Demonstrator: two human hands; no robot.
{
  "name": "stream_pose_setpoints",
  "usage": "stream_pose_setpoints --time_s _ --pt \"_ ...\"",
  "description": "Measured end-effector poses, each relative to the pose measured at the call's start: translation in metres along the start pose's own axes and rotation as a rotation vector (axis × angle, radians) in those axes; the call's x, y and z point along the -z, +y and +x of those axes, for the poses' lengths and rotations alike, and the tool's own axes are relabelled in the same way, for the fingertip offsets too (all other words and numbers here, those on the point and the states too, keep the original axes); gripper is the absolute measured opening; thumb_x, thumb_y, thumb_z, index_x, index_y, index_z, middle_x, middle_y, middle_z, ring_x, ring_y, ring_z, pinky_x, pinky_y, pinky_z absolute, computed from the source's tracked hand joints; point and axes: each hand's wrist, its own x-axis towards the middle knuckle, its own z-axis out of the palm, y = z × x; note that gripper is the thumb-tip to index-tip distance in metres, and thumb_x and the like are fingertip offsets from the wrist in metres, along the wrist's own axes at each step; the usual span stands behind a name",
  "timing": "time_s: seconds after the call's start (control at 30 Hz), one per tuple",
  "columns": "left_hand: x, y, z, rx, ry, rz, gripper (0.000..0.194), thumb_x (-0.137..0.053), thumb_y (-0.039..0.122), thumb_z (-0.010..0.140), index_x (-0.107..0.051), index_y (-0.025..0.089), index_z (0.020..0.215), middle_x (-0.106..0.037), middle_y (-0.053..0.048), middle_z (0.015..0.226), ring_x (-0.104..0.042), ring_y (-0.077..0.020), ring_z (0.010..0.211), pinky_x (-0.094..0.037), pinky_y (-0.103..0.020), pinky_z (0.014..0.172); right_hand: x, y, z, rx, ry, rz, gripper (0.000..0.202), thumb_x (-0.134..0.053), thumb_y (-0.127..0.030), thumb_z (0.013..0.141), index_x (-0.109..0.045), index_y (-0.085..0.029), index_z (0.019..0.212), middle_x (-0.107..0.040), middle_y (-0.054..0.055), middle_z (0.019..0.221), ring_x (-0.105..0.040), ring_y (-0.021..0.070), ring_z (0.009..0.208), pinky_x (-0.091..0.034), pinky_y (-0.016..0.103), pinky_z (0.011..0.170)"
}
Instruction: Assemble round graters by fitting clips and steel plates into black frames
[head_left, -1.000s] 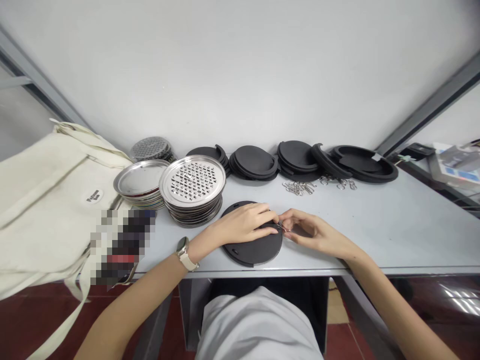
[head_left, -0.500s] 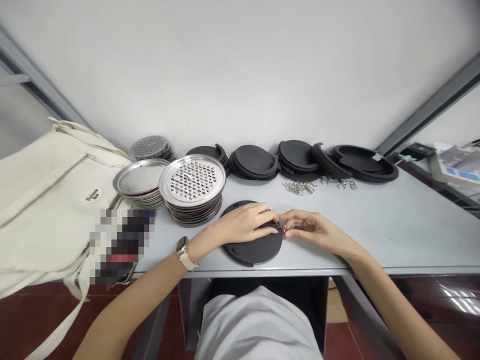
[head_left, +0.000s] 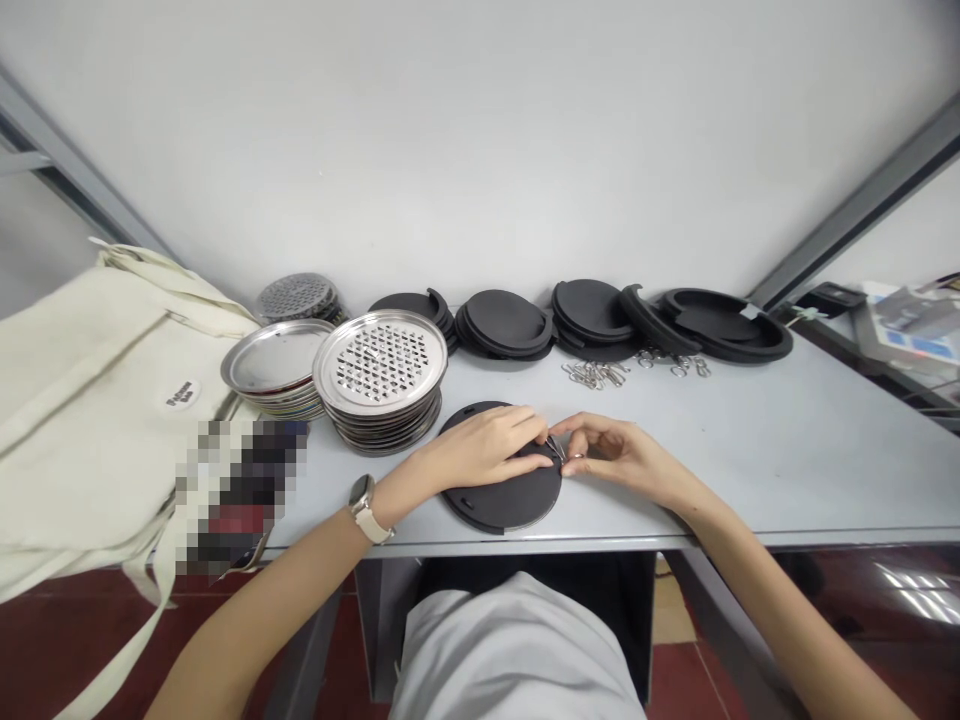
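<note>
A round black disc (head_left: 510, 500) lies flat near the table's front edge, with small dark slots near its rim. Over its top rests my left hand (head_left: 495, 445), palm down, thumb and fingertips close around a small metal clip (head_left: 556, 449) at the disc's right edge. My right hand (head_left: 615, 455) pinches the clip from the right between thumb and fingers. Part of the clip is covered by the fingertips. Behind the hands lies a small pile of metal clips (head_left: 596, 374). Stacked steel grater discs (head_left: 386, 365) stand to the left of the black disc.
Black discs (head_left: 504, 322) form several stacks along the wall, with larger black rings (head_left: 727, 325) at the right. Plain metal plates (head_left: 277, 357) and more graters (head_left: 298, 297) stand back left. A cream bag (head_left: 82, 400) covers the left end of the grey table (head_left: 825, 450).
The fingers of my right hand have shifted a little at the disc's edge, and the metal clip now shows more between both hands. The view has moved slightly.
</note>
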Motion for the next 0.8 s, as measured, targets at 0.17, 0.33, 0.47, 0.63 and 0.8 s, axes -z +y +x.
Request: stream_pose_setpoints --time_s 0.17,0.33,0.47,0.63,0.8 --pt "0.0005 0.0009 0.0004 0.013 -0.005 -0.006 0.022 -0.049 0.037 0.098 -0.053 0.016 0.100 -0.055 -0.005 0.094 -0.055 -0.0177 0.084 -0.044 -0.028 0.078 0.0019 -0.0023 0.0000 -0.014 -0.026 -0.007 0.043 -0.080 -0.044 0.072 -0.066 -0.022 0.106 -0.064 0.001 0.077 -0.062 0.0186 0.076 -0.050 0.032 0.076" --pt "0.0001 -0.0007 0.0002 0.022 -0.001 -0.029 0.021 -0.049 0.037 0.097 -0.054 0.017 0.099 -0.056 -0.005 0.093 -0.055 -0.0172 0.083 -0.043 -0.027 0.077 0.0033 -0.0039 -0.0011 -0.012 -0.033 -0.039 0.042 -0.079 -0.044 0.073 -0.066 -0.022 0.106 -0.063 0.000 0.078 -0.062 0.0183 0.077 -0.049 0.031 0.076" --pt "-0.0002 -0.0011 -0.0004 0.039 0.008 -0.034 0.022 -0.050 0.039 0.097 -0.054 0.017 0.099 -0.056 -0.004 0.092 -0.055 -0.0169 0.083 -0.043 -0.027 0.076 0.0036 -0.0043 -0.0018 -0.001 -0.032 -0.054 0.041 -0.078 -0.043 0.074 -0.065 -0.021 0.107 -0.063 0.000 0.078 -0.061 0.0178 0.076 -0.048 0.030 0.075" --pt "-0.0006 0.0007 -0.0004 0.041 0.021 -0.002 0.023 -0.050 0.039 0.097 -0.055 0.017 0.098 -0.056 -0.004 0.091 -0.055 -0.0170 0.083 -0.042 -0.026 0.075 0.0027 -0.0050 -0.0028 0.007 -0.045 -0.051 0.037 -0.077 -0.040 0.077 -0.064 -0.022 0.108 -0.065 0.001 0.080 -0.060 0.0176 0.078 -0.047 0.030 0.077" --pt "0.0028 0.0004 -0.0005 0.062 -0.003 -0.005 0.024 -0.051 0.040 0.096 -0.055 0.018 0.105 -0.058 -0.005 0.094 -0.057 -0.0183 0.087 -0.043 -0.028 0.077 0.0024 -0.0016 -0.0024 0.010 -0.043 -0.042 0.037 -0.076 -0.039 0.078 -0.063 -0.022 0.108 -0.063 0.000 0.079 -0.060 0.0173 0.078 -0.048 0.031 0.078"
